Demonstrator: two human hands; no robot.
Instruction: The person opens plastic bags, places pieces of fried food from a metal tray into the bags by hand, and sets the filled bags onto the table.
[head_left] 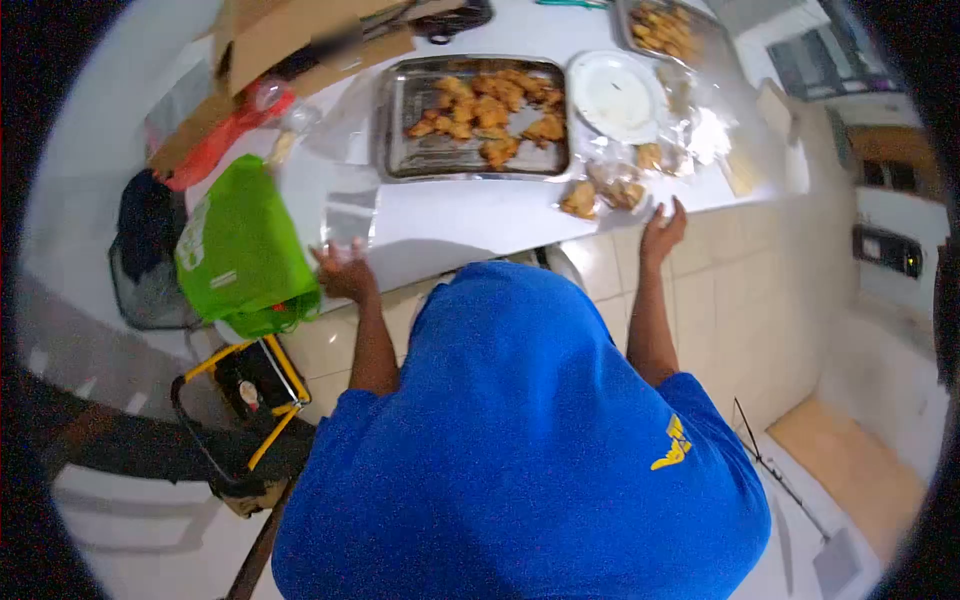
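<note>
My left hand point(343, 275) is at the table's front edge, its fingers apart at the lower end of a clear plastic bag point(348, 215) lying flat. It touches or nearly touches the bag; I cannot tell which. My right hand point(662, 235) is at the front edge on the other side, fingers spread, with nothing in it. Just left of that hand lie clear bags with fried pieces inside point(618, 190). Between and beyond the hands stands a metal tray point(400, 160) with several golden fried pieces point(490, 108), perhaps chicken.
A white plate point(615, 95) sits right of the tray. Another tray of fried pieces point(665, 32) stands at the back right. On the left are a green bag point(245, 240), a red plastic bag point(215, 155) and a cardboard box point(285, 50). A yellow-and-black folding step point(250, 385) stands below.
</note>
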